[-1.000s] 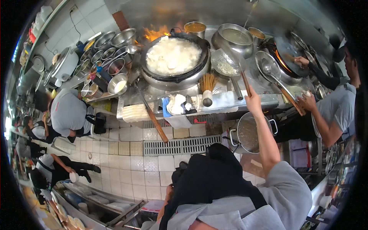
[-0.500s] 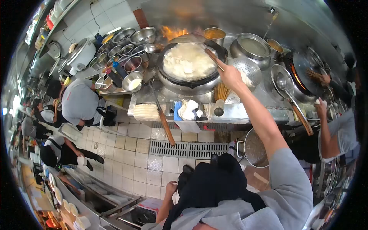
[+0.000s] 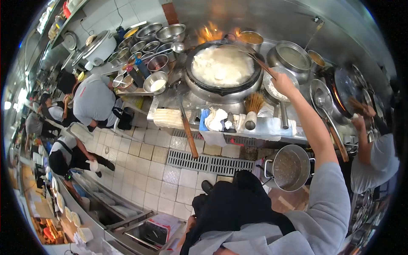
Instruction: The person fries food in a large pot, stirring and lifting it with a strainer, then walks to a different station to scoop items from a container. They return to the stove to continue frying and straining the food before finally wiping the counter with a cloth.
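Note:
My right hand (image 3: 282, 84) is closed round the wooden handle of a long utensil (image 3: 262, 63), whose far end reaches over the rim of the large wok (image 3: 231, 90). Pale, bubbling food (image 3: 222, 66) fills the wok, and flames rise behind it. Beneath my right hand a perforated strainer (image 3: 291, 78) holds white bits, its handle toward me. Low beside my dark apron, my left hand (image 3: 191, 222) is mostly hidden, its fingers unclear. A bamboo brush (image 3: 253, 103) lies on the stove edge, beside white cloths (image 3: 215, 120).
Metal bowls (image 3: 171, 32) crowd the left counter. A ladle (image 3: 182, 114) with a wooden handle juts over the front edge. A large pot (image 3: 291, 168) stands low on the right. One co-worker (image 3: 374, 159) is at the right wok; others (image 3: 94, 100) are at left. Floor drains (image 3: 208, 162) lie ahead.
My right hand has swung from the strainer's side to over the wok, then back slightly right with the utensil. The view has shifted left. The right co-worker's brush has moved down.

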The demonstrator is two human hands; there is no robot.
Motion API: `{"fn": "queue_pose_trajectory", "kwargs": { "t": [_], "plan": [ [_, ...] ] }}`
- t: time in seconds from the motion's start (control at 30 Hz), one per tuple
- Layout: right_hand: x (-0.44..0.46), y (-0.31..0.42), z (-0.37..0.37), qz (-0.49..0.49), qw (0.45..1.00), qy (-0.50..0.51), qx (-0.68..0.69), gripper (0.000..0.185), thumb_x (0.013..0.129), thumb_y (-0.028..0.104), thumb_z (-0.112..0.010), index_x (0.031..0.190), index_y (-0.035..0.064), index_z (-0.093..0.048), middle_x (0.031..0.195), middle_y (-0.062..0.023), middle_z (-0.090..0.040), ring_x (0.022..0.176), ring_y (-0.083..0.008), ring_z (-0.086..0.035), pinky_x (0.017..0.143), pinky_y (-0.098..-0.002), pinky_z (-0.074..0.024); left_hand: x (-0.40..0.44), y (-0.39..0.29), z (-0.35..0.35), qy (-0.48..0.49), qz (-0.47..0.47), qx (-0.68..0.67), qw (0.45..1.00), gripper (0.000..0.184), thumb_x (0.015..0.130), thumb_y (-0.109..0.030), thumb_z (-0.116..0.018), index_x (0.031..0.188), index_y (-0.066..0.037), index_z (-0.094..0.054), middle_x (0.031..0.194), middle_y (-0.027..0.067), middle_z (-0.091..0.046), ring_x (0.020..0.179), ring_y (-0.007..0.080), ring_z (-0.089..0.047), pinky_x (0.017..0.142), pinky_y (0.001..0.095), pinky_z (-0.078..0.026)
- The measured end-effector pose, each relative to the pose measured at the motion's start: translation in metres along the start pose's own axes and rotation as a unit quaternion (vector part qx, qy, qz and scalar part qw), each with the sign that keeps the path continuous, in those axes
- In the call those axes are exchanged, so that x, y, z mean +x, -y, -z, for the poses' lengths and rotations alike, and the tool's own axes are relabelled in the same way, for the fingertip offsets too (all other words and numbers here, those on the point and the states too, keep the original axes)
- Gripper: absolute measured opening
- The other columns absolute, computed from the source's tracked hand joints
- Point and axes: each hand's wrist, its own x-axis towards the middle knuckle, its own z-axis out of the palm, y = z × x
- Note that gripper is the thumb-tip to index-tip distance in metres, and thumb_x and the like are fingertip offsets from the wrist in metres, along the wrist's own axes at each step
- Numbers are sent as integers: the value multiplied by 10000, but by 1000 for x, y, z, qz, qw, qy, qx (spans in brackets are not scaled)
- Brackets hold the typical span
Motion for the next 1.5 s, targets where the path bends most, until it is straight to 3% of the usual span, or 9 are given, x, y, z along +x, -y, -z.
{"fn": "queue_pose_trajectory", "kwargs": {
  "t": [0.33, 0.53, 0.67, 0.83, 0.97, 1.07, 1.2, 1.4, 1.5],
  "plan": [
    [-67, 22, 120, -26, 992, 83, 92, 453, 768, 72, -510, 1218, 30, -482, 1138, -201, -555, 1028, -270, -563, 883, -333, -410, 38, -134, 79, 1, -30, -62, 998, 335, 651, -80, -562, 971, -8, -627, 614, 150, -619, 512, 199, -602, 511, 306, -472],
    [-90, 42, 187, -17, 971, 198, 134, 455, 772, 67, -566, 1221, 43, -491, 1041, -128, -624, 842, -136, -573, 788, -283, -445, 25, -153, 89, 28, -31, -8, 999, 306, 672, -91, -609, 965, -4, -622, 621, 154, -619, 528, 191, -611, 504, 311, -482],
    [-94, 37, 146, 30, 962, 158, 220, 454, 779, 66, -564, 1227, 51, -489, 1001, -129, -633, 805, -142, -564, 770, -283, -445, 46, -81, 65, 29, -118, 31, 992, 267, 712, -134, -649, 945, -6, -622, 615, 128, -615, 532, 178, -610, 489, 306, -485],
    [-118, 51, 101, 3, 950, 128, 285, 448, 828, 122, -551, 1263, 71, -459, 1053, -132, -612, 856, -157, -557, 789, -300, -443, 8, -145, 90, 67, -3, -36, 997, 230, 737, -77, -595, 951, 8, -608, 609, 90, -602, 511, 151, -589, 448, 280, -475],
    [-141, 94, 92, -170, 909, 165, 342, 464, 831, 123, -562, 1271, 42, -438, 1035, -137, -613, 936, -160, -559, 817, -276, -421, 9, -163, 97, 46, -15, -50, 998, 249, 723, -74, -596, 956, 14, -606, 618, 100, -607, 512, 157, -587, 443, 275, -468],
    [-141, 103, 57, -59, 915, 37, 398, 448, 839, 105, -550, 1266, 28, -438, 986, -125, -630, 878, -162, -575, 768, -292, -439, 14, -174, 97, 30, -32, -42, 998, 260, 711, -82, -611, 954, 8, -609, 632, 105, -614, 511, 164, -584, 447, 279, -465],
    [-78, 134, 30, -28, 964, -12, 265, 439, 832, 204, -538, 1261, 151, -466, 940, -232, -611, 847, -291, -607, 763, -350, -459, 46, -131, 82, 33, -149, 40, 988, 267, 701, -69, -620, 958, 2, -613, 659, 110, -620, 503, 163, -571, 449, 285, -460],
    [-23, 113, -30, 23, 1000, -14, -3, 452, 824, 165, -479, 1267, 249, -448, 793, -193, -598, 740, -343, -604, 675, -439, -477, 6, -172, 91, 38, 6, -86, 996, 281, 703, -30, -594, 983, -5, -613, 687, 116, -623, 537, 163, -585, 472, 285, -480],
    [-45, 95, -14, -5, 998, 38, -52, 488, 825, 130, -436, 1286, 288, -410, 789, -189, -585, 705, -336, -607, 652, -442, -487, 0, -166, 84, -1, -18, -36, 999, 269, 704, -33, -580, 968, -2, -618, 697, 123, -633, 554, 179, -599, 509, 293, -492]
  ]
}}
